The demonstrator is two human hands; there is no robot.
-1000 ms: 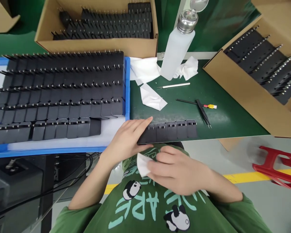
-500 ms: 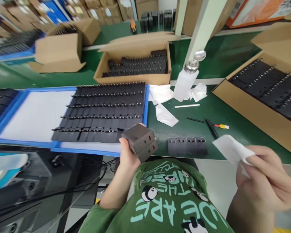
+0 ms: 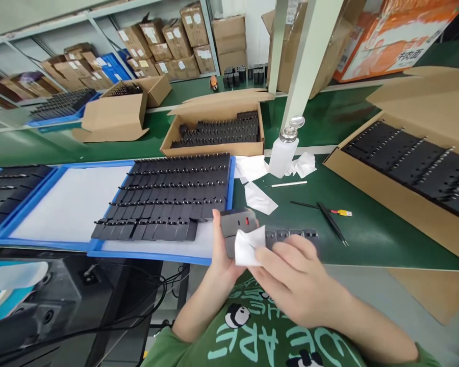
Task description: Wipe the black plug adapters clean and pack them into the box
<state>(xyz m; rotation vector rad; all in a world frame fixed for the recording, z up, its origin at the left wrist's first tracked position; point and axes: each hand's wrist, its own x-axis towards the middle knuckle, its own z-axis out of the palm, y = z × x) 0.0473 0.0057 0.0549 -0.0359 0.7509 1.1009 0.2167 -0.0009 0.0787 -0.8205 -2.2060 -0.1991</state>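
My left hand (image 3: 222, 267) is closed round a pair of dark grey charger blocks (image 3: 230, 223), held over the bench's front edge. A red port shows on the upper block. My right hand (image 3: 300, 280) pinches a folded white wipe (image 3: 248, 248), which lies over the lower block's port face and hides much of it. Behind my right fingers, a short row of dark chargers (image 3: 283, 235) on the bench is partly covered. To the left, many black chargers (image 3: 176, 201) lie in rows in a blue-edged tray (image 3: 156, 247).
A white pump bottle (image 3: 283, 158) stands behind crumpled wipes (image 3: 260, 198). Black tweezers (image 3: 332, 224), a cable with a yellow plug (image 3: 344, 213) and a thin white stick (image 3: 288, 184) lie rightward. Open cartons (image 3: 390, 188) (image 3: 218, 149) hold more black pieces.
My right hand has come in from the right with the wipe and brought it onto the blocks. My left hand has moved slightly right, and the view has tilted up.
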